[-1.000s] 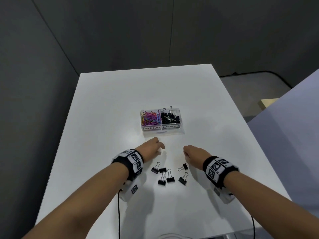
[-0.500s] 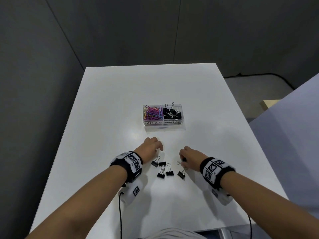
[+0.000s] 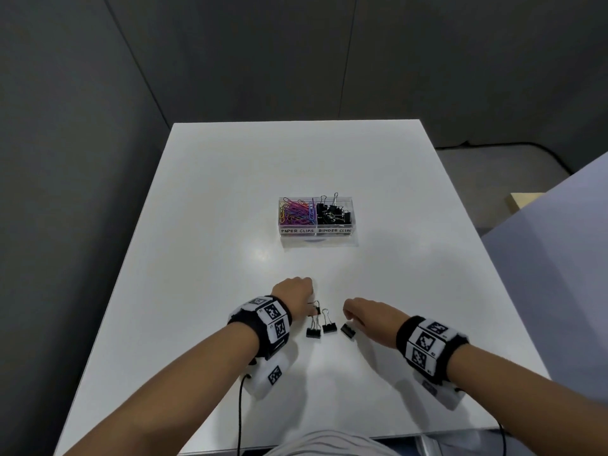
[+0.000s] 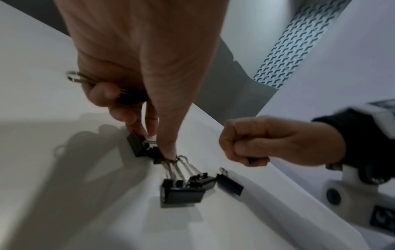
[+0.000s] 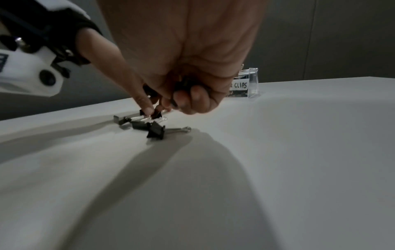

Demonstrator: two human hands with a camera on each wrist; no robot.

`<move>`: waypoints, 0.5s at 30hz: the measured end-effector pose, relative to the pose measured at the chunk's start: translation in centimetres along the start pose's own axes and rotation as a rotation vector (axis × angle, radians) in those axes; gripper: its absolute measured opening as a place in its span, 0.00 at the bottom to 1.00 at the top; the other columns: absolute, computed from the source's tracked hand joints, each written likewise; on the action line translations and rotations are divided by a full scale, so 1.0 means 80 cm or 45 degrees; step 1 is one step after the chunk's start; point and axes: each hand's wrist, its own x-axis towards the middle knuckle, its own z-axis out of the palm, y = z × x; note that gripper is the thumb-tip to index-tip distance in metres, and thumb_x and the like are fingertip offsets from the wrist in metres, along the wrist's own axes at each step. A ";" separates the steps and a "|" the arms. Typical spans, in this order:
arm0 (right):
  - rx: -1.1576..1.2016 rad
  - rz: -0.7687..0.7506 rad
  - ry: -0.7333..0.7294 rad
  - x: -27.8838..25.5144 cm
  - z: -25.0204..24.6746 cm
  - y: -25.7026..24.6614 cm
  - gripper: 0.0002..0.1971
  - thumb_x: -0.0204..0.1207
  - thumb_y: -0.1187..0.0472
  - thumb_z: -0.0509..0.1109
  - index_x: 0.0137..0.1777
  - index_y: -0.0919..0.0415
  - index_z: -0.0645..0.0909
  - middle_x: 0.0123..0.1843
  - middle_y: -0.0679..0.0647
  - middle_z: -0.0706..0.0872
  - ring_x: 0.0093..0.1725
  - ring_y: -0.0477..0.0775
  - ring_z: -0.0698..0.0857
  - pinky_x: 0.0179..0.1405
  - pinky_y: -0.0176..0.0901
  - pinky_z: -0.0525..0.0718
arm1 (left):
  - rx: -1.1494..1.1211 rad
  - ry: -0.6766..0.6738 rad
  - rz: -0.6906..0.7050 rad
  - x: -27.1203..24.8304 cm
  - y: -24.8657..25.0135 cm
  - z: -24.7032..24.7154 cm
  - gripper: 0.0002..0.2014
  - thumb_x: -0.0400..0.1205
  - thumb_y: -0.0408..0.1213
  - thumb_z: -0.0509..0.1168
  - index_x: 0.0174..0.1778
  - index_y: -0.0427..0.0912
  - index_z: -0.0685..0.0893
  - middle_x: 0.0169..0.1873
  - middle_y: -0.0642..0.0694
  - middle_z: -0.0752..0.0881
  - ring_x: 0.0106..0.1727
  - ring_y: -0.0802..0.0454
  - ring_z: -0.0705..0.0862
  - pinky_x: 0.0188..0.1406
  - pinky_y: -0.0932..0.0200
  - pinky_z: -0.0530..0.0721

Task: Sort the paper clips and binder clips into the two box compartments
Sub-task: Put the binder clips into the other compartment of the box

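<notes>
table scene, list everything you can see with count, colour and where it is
table: one, white, fills the middle
clear box: one, two labelled compartments, table centre
paper clips: many, mixed colours, left compartment
boxed binder clips: several, black, right compartment
loose binder clips: three clear of the hands, black, near edge between the hands
left hand: grips one binder clip, pinches another on the table
right hand: curled round a binder clip
wristbands: two, black with white markers
</notes>
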 end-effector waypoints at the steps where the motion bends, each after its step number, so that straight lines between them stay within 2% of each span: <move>1: 0.027 -0.011 -0.007 -0.003 0.004 0.001 0.13 0.83 0.56 0.56 0.63 0.59 0.70 0.62 0.57 0.80 0.51 0.58 0.79 0.49 0.44 0.73 | -0.030 -0.010 0.007 0.001 0.000 0.001 0.21 0.79 0.46 0.68 0.63 0.37 0.75 0.60 0.40 0.82 0.60 0.41 0.81 0.57 0.52 0.79; 3: 0.049 -0.026 -0.042 -0.005 0.010 0.003 0.19 0.81 0.51 0.61 0.69 0.56 0.68 0.64 0.56 0.78 0.58 0.59 0.81 0.55 0.46 0.76 | -0.096 -0.021 0.018 0.004 0.001 0.000 0.20 0.79 0.44 0.68 0.62 0.37 0.78 0.60 0.40 0.83 0.61 0.42 0.82 0.58 0.53 0.79; 5: -0.025 -0.046 -0.067 -0.003 0.014 0.003 0.22 0.79 0.51 0.64 0.71 0.56 0.67 0.65 0.57 0.76 0.58 0.60 0.82 0.57 0.47 0.77 | -0.147 -0.045 0.041 0.006 0.001 -0.002 0.16 0.80 0.41 0.68 0.60 0.36 0.81 0.60 0.40 0.84 0.61 0.43 0.83 0.59 0.54 0.79; 8: -0.077 -0.042 -0.017 0.006 0.015 0.002 0.19 0.79 0.54 0.65 0.67 0.60 0.71 0.63 0.60 0.75 0.55 0.62 0.82 0.53 0.47 0.77 | -0.186 -0.098 0.099 0.009 0.000 -0.002 0.11 0.82 0.38 0.66 0.55 0.36 0.82 0.59 0.40 0.85 0.60 0.44 0.83 0.58 0.56 0.78; 11: -0.054 -0.019 0.050 0.012 0.011 0.004 0.21 0.76 0.52 0.69 0.63 0.64 0.73 0.62 0.60 0.74 0.55 0.62 0.80 0.51 0.48 0.77 | -0.193 -0.092 0.150 0.007 -0.003 -0.004 0.03 0.83 0.36 0.62 0.48 0.40 0.76 0.60 0.40 0.84 0.61 0.43 0.82 0.58 0.54 0.77; 13: -0.070 0.011 0.082 0.015 0.009 0.008 0.22 0.74 0.48 0.70 0.59 0.64 0.73 0.60 0.58 0.75 0.55 0.60 0.79 0.50 0.48 0.76 | -0.201 -0.063 0.148 0.003 -0.005 -0.007 0.06 0.85 0.35 0.58 0.54 0.37 0.77 0.60 0.39 0.85 0.61 0.42 0.82 0.59 0.52 0.77; 15: -0.067 0.039 0.101 0.016 0.007 0.009 0.16 0.75 0.49 0.69 0.52 0.60 0.71 0.58 0.57 0.79 0.50 0.57 0.78 0.46 0.43 0.73 | -0.184 -0.025 0.118 -0.002 -0.010 -0.011 0.11 0.86 0.34 0.53 0.61 0.36 0.75 0.59 0.37 0.85 0.59 0.40 0.82 0.58 0.51 0.77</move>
